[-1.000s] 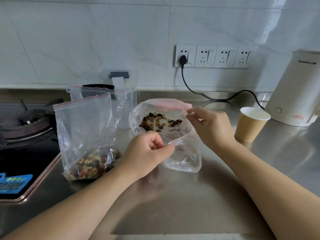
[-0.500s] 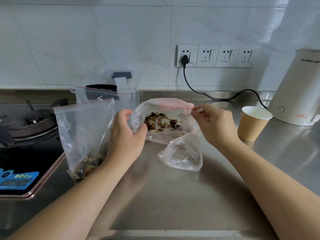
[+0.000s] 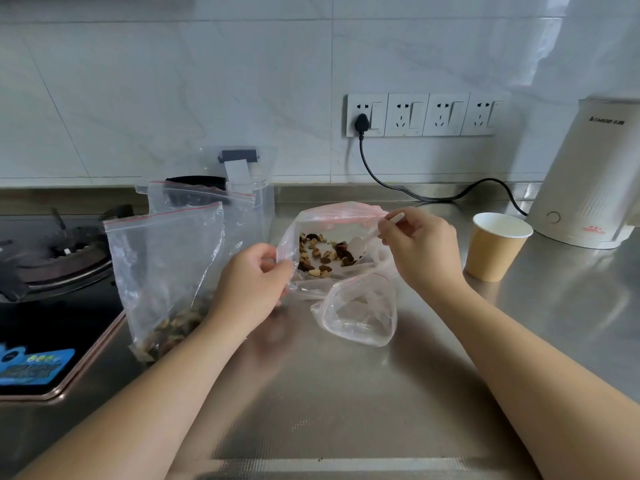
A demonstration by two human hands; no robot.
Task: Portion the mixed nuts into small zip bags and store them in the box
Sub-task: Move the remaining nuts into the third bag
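Head view shows the left hand [image 3: 254, 282] pinching the near left edge of an open zip bag [image 3: 313, 233] of mixed nuts [image 3: 323, 254], holding its mouth wide. The right hand [image 3: 420, 251] grips a small white spoon [image 3: 367, 239], whose bowl dips into the bag among the nuts.

What could go wrong from here, as I judge it: the bag is thin and soft, so if the left hand's pinch slips, the mouth could fold shut on the spoon and scatter nuts over the desk [image 3: 346, 393]. The empty small bag [image 3: 358, 313] lies slumped just below the right hand with nothing holding it open; a loaded spoon tipped toward it could miss the mouth or push it flat. A heaped spoonful could also shed nuts on the way across.

Relative to the hands, the nuts sit between them, just right of the left hand's fingertips and just left of the right hand. A filled bag [image 3: 166, 278] stands just left of the left wrist. Behind it, farther from the left hand, stands the clear box [image 3: 263, 202]. A paper cup [image 3: 497, 245] is just right of the right hand.
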